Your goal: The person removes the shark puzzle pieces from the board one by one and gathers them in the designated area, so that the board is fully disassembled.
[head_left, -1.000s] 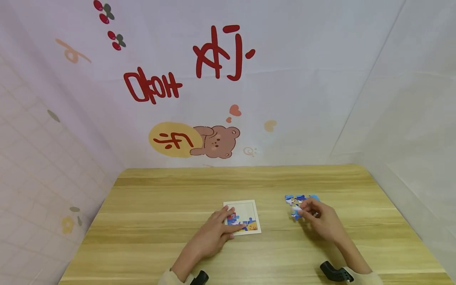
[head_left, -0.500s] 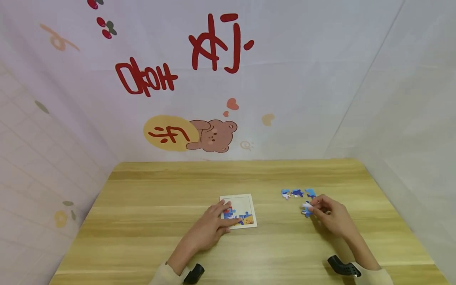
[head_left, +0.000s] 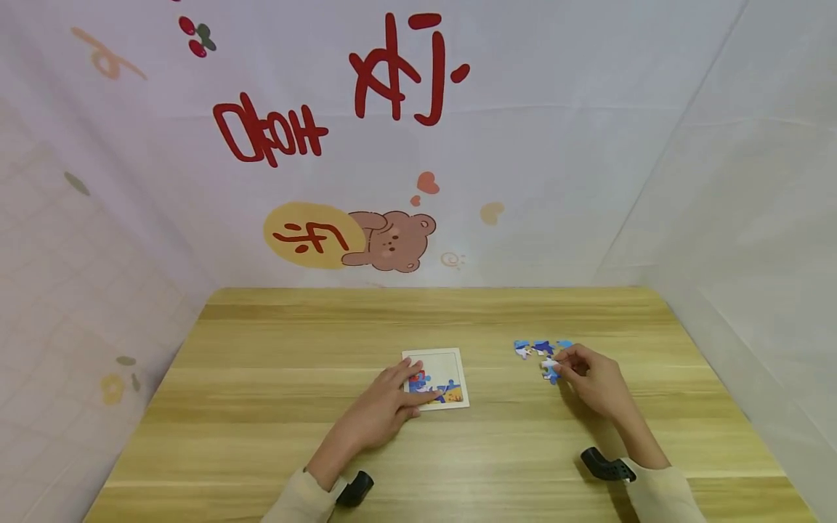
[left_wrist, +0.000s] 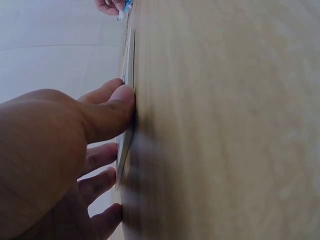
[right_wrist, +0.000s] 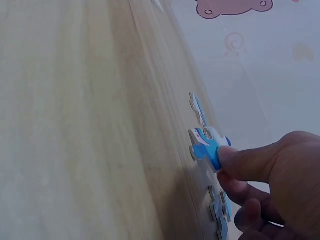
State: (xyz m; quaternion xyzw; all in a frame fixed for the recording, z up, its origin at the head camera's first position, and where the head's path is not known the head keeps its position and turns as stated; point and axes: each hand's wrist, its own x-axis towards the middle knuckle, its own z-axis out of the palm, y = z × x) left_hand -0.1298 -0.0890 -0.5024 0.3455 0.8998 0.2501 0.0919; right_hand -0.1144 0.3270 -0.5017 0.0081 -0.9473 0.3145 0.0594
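A square pale puzzle tray (head_left: 445, 361) lies on the table in the head view, with several joined pieces (head_left: 453, 393) along its near and left sides. My left hand (head_left: 381, 405) rests on the tray's left part, its fingers extended over the pieces and covering some of them. In the left wrist view the thumb touches the tray's edge. Off to the right, my right hand (head_left: 595, 379) pinches a blue and white jigsaw piece (right_wrist: 207, 147) between thumb and fingers, slightly above the table. Loose jigsaw pieces (head_left: 543, 347) lie just beyond it, partly hidden by the hand.
The wooden table (head_left: 314, 327) ends at a white printed cloth backdrop (head_left: 549, 145), with more cloth on both sides. Each wrist carries a black camera mount (head_left: 607, 465). Bare wood separates the tray from the loose pieces.
The right hand drew the jigsaw piece away from the loose ones, then moved back left with it, and the piece looks turned. The left hand stays on the tray. The head view tilted slightly.
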